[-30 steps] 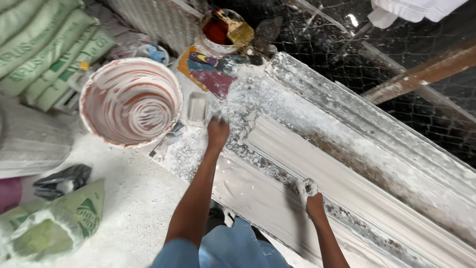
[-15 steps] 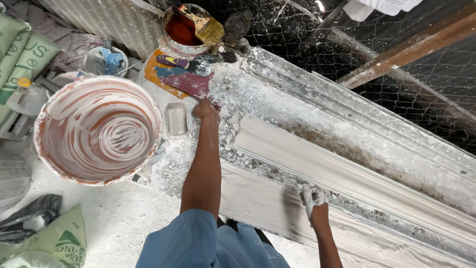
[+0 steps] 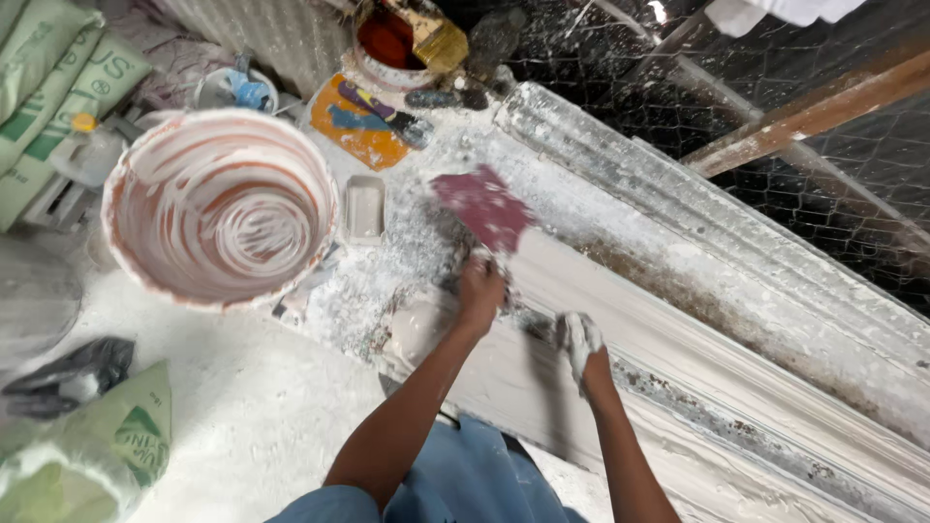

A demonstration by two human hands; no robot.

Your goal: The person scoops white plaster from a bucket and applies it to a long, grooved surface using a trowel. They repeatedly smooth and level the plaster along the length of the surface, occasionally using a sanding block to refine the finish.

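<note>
Plaster coats the long cornice moulding [image 3: 736, 339], whose long axis we see running from upper left near the paint tin [image 3: 387, 44] down to lower right. Our left hand [image 3: 481, 291] is closed around the handle of a maroon flat scraper [image 3: 484, 208], blade pointing up and away from us over the moulding's upper-left end. Our right hand [image 3: 579, 339], white with plaster, rests just beside it, curled on the moulding; the plaster-smeared bucket [image 3: 221, 205] stands well left.
</note>
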